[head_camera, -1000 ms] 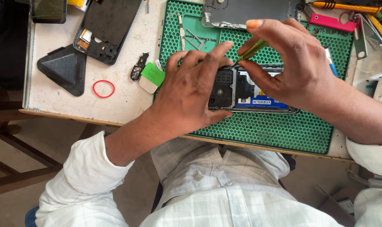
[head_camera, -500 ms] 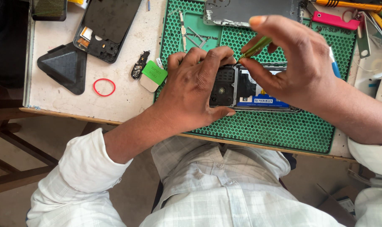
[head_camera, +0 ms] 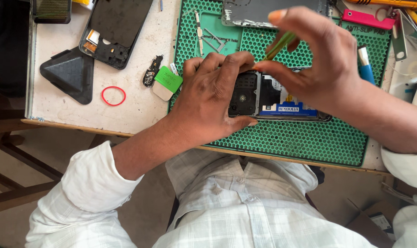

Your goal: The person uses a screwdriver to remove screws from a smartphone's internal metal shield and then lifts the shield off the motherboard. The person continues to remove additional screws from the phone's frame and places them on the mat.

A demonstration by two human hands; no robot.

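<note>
An opened phone (head_camera: 273,98) with its back cover off lies on a green honeycomb mat (head_camera: 286,138). My left hand (head_camera: 208,98) grips the phone's left end, fingers curled over its top edge and thumb under its near edge. My right hand (head_camera: 316,59) hovers over the phone and pinches a thin green-handled tool (head_camera: 279,45), whose tip points down at the phone's upper edge beside my left fingers. The tool's tip is hidden behind my fingers.
A black phone frame (head_camera: 114,30), a black triangular piece (head_camera: 68,73), a red rubber band (head_camera: 113,95), a small black part (head_camera: 152,72) and a green-and-white pick (head_camera: 166,82) lie on the white table at left. A grey phone panel (head_camera: 273,11), pink tool (head_camera: 367,19) and blue pen (head_camera: 365,64) sit at the back right.
My right hand has shifted slightly with the green tool, keeping it at the phone's upper edge. My left hand still holds the phone in place.
</note>
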